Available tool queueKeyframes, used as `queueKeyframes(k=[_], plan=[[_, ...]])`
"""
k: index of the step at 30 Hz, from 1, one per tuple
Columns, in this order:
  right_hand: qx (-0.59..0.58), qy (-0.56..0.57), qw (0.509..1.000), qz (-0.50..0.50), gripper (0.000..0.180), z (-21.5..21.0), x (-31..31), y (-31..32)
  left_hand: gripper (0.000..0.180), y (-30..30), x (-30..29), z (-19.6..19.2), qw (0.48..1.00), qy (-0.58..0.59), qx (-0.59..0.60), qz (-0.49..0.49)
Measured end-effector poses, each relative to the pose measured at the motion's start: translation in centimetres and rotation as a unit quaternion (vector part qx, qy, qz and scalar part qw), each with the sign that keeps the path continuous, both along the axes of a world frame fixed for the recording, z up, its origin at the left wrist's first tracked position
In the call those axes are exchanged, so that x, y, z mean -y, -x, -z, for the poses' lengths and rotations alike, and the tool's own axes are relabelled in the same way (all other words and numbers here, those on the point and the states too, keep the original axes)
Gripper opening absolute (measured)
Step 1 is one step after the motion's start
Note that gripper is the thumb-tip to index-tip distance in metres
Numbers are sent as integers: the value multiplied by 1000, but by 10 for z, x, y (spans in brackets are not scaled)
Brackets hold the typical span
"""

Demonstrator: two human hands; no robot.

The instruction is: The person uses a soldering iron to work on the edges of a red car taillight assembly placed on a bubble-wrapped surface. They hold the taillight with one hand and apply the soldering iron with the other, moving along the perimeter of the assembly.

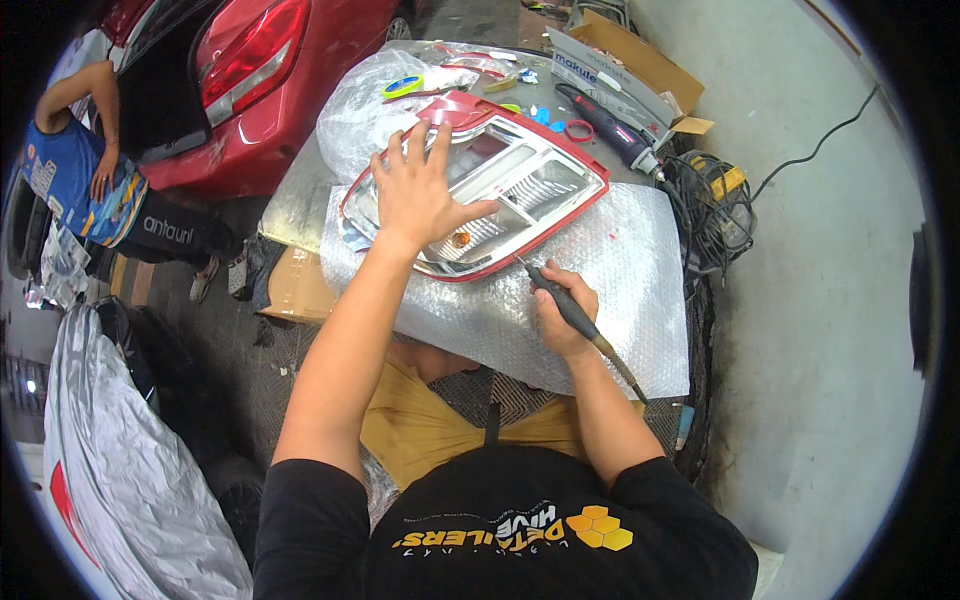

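Note:
A car headlight point(520, 190) with a clear lens and red rim lies on bubble wrap point(630, 240) over the worktable. My left hand point(418, 195) rests on the lens, fingers spread wide. In my right hand point(568, 308) is a black pen-shaped power tool point(566, 300), gripped like a pencil, with a thick cord trailing back past my wrist. Its thin metal tip meets or nearly meets the near edge of the headlight's red rim; I cannot tell whether they touch. A small orange part shows inside the headlight near my left thumb.
Behind the headlight lie a yellow-green tape roll point(403, 87), a red tape ring point(579, 131) and a heat gun point(610, 125). An open cardboard box point(625, 75) stands at the back right, above coiled black cables point(712, 215). A person point(90, 170) stands left beside a red car point(260, 90).

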State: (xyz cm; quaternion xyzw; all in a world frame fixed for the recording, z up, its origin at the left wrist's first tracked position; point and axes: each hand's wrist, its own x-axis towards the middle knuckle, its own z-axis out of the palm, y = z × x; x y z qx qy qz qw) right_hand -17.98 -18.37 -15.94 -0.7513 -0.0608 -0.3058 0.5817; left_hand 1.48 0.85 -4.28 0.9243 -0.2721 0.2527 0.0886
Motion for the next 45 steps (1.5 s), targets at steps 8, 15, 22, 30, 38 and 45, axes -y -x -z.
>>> queueKeyframes(k=[8, 15, 22, 30, 38, 45], plan=[[-1, 18, 1000, 13, 26, 1, -1, 0, 129, 2, 0, -1, 1000, 3, -5, 0], [-10, 28, 1000, -5, 28, -3, 2, 2, 129, 1, 1, -2, 1000, 6, -2, 3], [13, 48, 999, -10, 27, -4, -1, -1, 131, -2, 0, 3, 1000, 2, 5, 11], [7, 17, 1000, 7, 27, -5, -3, -1, 130, -2, 0, 2, 1000, -6, 1, 6], [3, 26, 1000, 6, 26, -6, -3, 0, 129, -2, 0, 1, 1000, 4, -5, 10], [17, 24, 999, 37, 26, -2, -2, -1, 129, -2, 1, 0, 1000, -1, 12, 8]])
